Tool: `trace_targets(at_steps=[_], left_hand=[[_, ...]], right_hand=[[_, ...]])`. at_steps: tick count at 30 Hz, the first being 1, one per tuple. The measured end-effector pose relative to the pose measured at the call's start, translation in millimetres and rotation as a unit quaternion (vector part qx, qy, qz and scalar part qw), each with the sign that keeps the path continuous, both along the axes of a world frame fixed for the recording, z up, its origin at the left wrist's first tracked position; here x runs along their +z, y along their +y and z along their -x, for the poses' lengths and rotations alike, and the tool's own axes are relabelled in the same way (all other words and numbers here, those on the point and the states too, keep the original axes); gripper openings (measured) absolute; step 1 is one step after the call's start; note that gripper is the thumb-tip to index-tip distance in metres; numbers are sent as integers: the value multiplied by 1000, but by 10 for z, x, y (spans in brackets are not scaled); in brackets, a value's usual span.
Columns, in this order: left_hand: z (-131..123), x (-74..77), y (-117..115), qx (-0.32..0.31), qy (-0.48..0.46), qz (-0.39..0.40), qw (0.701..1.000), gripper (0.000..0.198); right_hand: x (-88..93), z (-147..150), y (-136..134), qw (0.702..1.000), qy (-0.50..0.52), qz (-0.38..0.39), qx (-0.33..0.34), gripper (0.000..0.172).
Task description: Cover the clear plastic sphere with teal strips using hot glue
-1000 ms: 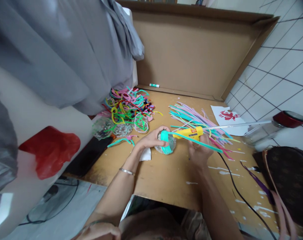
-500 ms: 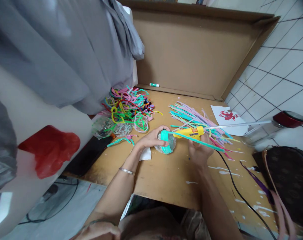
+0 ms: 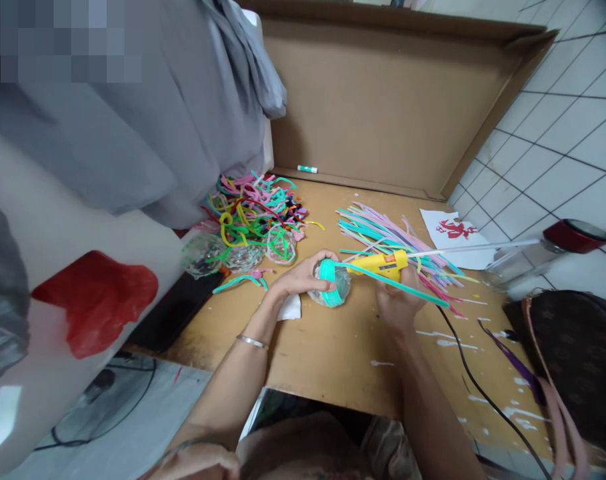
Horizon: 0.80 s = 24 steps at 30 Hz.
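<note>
Yellow glue gun against a teal-wound ball mid-desk
The left hand was curled shut over the clear ball, which sat about midway between the desk's left and right edges. The right hand was closed round the glue gun's grip, the nozzle at the ball's top. A loose teal pipe cleaner ran rightward from the ball. Straight pipe cleaners lay toward the far right corner and a tangled heap by the far left edge, while a black cord trailed to the near right corner
</note>
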<state>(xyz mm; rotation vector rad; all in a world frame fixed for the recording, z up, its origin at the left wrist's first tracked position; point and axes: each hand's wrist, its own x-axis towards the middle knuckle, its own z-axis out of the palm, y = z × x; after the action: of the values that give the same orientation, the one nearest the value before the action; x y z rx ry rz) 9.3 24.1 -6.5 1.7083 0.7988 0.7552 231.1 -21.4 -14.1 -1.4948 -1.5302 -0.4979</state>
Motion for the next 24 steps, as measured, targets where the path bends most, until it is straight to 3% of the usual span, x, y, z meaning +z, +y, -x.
trace_targets(at_steps=[13, 24], left_hand=[[1, -33, 12, -3, -4, -3, 1000, 58], [-7, 26, -13, 4, 9, 6, 1000, 57]], right_hand=[[-10, 37, 27, 995, 81, 62, -1, 25], [41, 67, -5, 991, 100, 90, -12, 29]])
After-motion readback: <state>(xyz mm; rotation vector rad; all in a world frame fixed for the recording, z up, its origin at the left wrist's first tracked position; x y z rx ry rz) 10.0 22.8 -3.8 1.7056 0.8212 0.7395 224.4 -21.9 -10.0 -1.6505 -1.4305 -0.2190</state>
